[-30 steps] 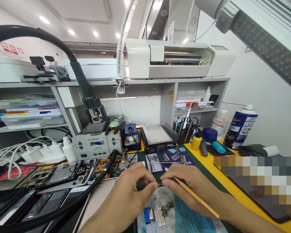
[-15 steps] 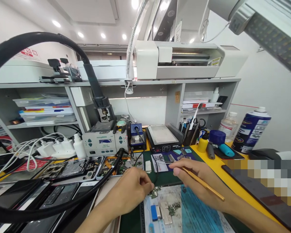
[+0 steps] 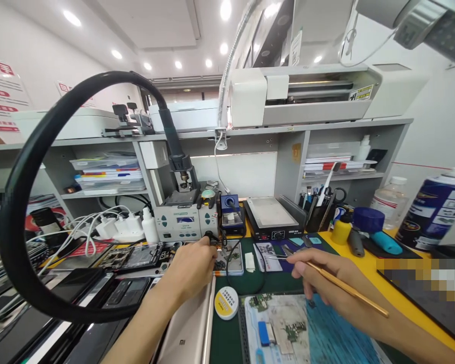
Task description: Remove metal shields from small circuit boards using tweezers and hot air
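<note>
My left hand [image 3: 191, 270] reaches to the lower front of the grey soldering station [image 3: 185, 220], where a thick black hose [image 3: 11, 202] joins it. Its fingers are bunched near the hose connector; what they grip is hidden. My right hand [image 3: 326, 270] holds gold tweezers [image 3: 349, 288] whose thin silver tips point left, above the purple mat. Below lies a printed work mat [image 3: 299, 349] with small green circuit boards [image 3: 296, 331] and a blue-and-white piece [image 3: 264, 333]. A round tin with a yellow label [image 3: 226, 303] sits left of that mat.
Opened phones [image 3: 132, 260] and dark phones [image 3: 114, 308] cover the left side, beside a gold phone [image 3: 185, 328]. Behind stand a heating plate [image 3: 273, 220] and a pen holder [image 3: 320, 212]. Bottles and a spray can [image 3: 436, 207] stand right. A lamp [image 3: 424, 25] overhangs.
My left hand has moved from the circuit board up to the station's front, uncovering the tin. My right hand keeps the tweezers. The view has shifted left, and the hose loop looks different.
</note>
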A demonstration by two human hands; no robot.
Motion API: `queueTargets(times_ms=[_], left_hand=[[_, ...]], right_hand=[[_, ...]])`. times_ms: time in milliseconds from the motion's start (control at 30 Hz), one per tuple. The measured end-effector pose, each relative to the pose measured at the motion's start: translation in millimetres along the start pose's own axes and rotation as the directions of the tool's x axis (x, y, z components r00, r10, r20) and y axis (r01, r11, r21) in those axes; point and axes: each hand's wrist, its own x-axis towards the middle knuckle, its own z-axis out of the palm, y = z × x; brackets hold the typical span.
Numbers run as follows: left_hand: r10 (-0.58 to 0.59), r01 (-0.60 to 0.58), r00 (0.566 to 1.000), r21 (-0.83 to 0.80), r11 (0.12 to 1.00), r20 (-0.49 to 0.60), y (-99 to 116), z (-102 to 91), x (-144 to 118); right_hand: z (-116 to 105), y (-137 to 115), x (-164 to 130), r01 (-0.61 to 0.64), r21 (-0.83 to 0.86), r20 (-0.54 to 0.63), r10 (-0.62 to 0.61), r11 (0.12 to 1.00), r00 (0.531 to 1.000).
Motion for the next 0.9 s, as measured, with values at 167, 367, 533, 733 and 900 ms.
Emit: queueTargets(times_ms=[167,367,533,733,900], left_hand=[[0.012,-0.031,0.994,0.176,0.984,0.111,6,0.1,11],[-0.02,-0.022,0.986,0.253,0.967,0.164,11,-0.8,13],[-0.029,-0.01,0.985,0.221,0.975,0.171,16,-2.4,12],[-0.044,0.037,0.992,0.059,0.998,0.119,9,4.2,13],[-0.102,0.098,0.995,-0.284,0.954,0.002,-2,-5.5,9]], right_hand=[[2,3,1,0.005,0.025,0.027,-0.006,1.0,1.0],[2,1,1,-0.007,0.006,0.036,0.006,1.0,0.999],[3,-1,3,-0.02,-0.013,0.053,0.021,1.0,0.998],[4,2,4,-0.028,-0.019,0.043,0.029,0.999,0.999],[3,-4,5,-0.053,-0.004,0.02,0.053,0.999,0.998]])
